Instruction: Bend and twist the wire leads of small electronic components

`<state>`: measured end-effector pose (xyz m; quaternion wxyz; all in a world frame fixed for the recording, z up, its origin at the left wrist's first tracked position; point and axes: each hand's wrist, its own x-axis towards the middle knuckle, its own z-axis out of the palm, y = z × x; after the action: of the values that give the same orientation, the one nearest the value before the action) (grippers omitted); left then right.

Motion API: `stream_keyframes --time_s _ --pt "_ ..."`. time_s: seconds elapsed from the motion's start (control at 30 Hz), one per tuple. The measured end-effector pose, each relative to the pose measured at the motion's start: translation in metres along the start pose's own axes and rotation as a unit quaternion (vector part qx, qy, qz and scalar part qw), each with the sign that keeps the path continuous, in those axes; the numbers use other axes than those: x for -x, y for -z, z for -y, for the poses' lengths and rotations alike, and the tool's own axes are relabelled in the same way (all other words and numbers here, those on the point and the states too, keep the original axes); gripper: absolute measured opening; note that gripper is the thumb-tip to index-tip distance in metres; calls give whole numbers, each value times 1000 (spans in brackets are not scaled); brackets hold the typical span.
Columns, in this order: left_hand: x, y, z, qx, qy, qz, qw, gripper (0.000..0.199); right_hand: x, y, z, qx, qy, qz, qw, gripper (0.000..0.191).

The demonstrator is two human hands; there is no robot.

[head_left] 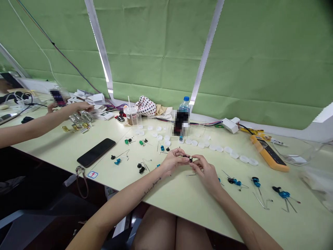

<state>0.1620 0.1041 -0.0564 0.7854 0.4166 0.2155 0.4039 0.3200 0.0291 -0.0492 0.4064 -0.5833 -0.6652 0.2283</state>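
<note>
Your left hand and right hand both pinch a small black part, at the left's three o'clock and the right's ten. Fingers curled, your forearms slant over the counter from eight and between four and five.

Black phone, orange meter

Bare hands, bare forearms, thin dark jagged tattoo along the left one, bare thighs
</note>
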Motion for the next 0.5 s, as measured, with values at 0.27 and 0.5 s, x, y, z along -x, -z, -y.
stream_keyframes --time_s 0.27,0.5 --pt "0 0 1 3 7 8 1000 35 0 -1 -4 8 9 -5 1000 26" --pt "-1 2 3 -1 5 14 1000 34 0 0 -2 5 8 0 1000 26"
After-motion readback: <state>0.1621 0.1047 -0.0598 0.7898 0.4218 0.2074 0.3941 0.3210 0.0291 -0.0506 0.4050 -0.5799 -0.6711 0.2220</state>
